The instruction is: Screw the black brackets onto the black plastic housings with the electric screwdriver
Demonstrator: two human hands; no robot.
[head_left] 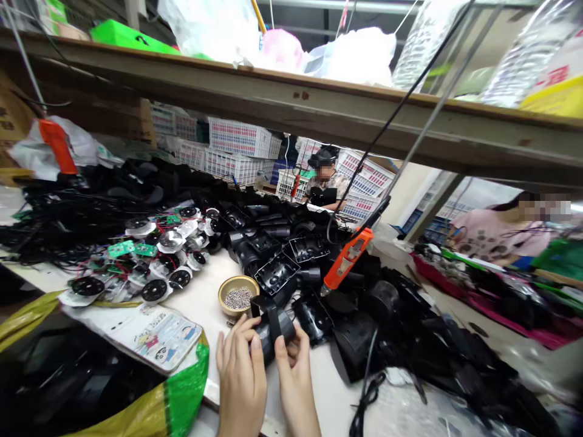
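Note:
A black plastic housing [271, 335] with a rounded body is held between my two hands, low in the middle of the view. My left hand [242, 367] grips it from the left, fingers bent over its side. On the other side, the thumb and fingers of my right hand [294, 367] close on its right end. Just beyond it stands a brass-coloured bowl [223, 295] of small screws [240, 297]. An orange electric screwdriver [348, 261] hangs to the right, over several black plastic shells [314, 315].
Motor units with green circuit boards [122, 248] lie to the left, beside a cartoon-printed case [168, 340]. A green and yellow sack [186, 382] sits at the table's front edge. Black cable [367, 400] lies at right. Overhead runs a shelf [291, 91]. Two people sit beyond.

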